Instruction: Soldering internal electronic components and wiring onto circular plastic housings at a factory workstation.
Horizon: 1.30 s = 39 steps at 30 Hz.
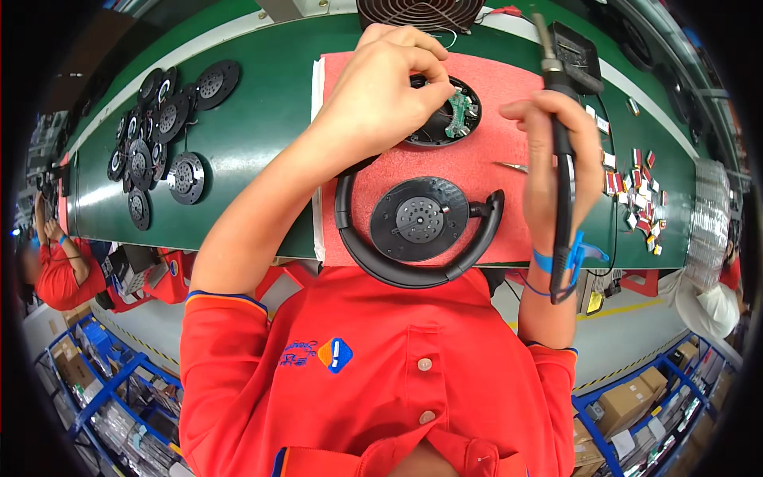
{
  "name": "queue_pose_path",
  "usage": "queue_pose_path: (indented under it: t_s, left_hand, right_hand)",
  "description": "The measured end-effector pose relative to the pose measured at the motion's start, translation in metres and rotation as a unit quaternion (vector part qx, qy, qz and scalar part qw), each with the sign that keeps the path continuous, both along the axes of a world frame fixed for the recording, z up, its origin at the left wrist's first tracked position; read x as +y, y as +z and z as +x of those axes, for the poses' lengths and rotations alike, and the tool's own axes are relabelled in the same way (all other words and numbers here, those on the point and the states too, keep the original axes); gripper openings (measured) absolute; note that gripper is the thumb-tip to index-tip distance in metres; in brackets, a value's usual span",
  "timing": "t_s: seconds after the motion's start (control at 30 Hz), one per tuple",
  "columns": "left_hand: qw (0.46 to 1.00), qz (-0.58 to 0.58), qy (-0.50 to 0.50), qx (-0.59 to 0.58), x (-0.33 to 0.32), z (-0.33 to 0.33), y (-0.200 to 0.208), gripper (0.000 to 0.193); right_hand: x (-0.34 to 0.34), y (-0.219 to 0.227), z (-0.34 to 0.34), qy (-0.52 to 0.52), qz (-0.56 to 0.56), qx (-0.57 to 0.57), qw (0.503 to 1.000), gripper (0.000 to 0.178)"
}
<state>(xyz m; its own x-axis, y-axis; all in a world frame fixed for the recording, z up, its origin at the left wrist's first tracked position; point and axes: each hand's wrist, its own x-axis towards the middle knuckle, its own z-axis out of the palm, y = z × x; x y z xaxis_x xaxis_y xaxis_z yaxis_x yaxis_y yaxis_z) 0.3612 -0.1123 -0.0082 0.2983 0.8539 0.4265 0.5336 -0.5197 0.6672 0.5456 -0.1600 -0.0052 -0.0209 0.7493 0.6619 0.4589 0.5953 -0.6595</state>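
Observation:
My left hand (pixel 389 91) reaches over the far ear cup (pixel 429 141) of a black headphone, thumb and fingers drawn together at its rim. Whatever they pinch is hidden. Inside that open cup lies a green circuit board (pixel 459 111) with thin wires. My right hand (pixel 568 151) is closed round a soldering iron (pixel 563 159), held upright with its metal tip pointing away from me. Beside that hand a thin pointed metal tip (pixel 511 166) shows; I cannot tell whether it is held. Nearer to me lie the curved headband (pixel 413 276) and the other ear cup (pixel 420 219) with its perforated disc.
A red mat (pixel 509 230) covers the middle of the green bench (pixel 254 159). Several black speaker discs (pixel 185 177) with wires lie left. Small red-and-white parts (pixel 640 191) are scattered right. A fan grille (pixel 421 12) and a black tray (pixel 576 56) stand at the back.

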Motion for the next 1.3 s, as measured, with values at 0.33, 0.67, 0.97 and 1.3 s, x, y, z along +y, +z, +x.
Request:
queue_pose_path:
  t_s: [0.33, 0.67, 0.97, 1.3]
  left_hand:
    - [0.999, -0.009, -0.008, 0.044, 0.0, 0.001, -0.011, 0.006]
    - [0.995, -0.083, -0.015, 0.061, -0.001, -0.001, -0.007, 0.007]
    - [0.999, -0.038, -0.002, 0.033, 0.0, 0.0, -0.014, 0.008]
    - [0.999, -0.033, -0.005, 0.035, 0.001, 0.002, -0.014, 0.007]
  right_hand:
    - [-0.001, 0.004, 0.014, 0.046, 0.09, -0.001, 0.995, 0.023]
    - [-0.011, 0.006, 0.015, 0.078, 0.054, -0.035, 0.995, 0.034]
    - [-0.011, 0.005, 0.011, 0.065, 0.008, -0.039, 0.997, 0.029]
    - [-0.008, 0.004, 0.009, 0.066, 0.007, -0.058, 0.996, 0.024]
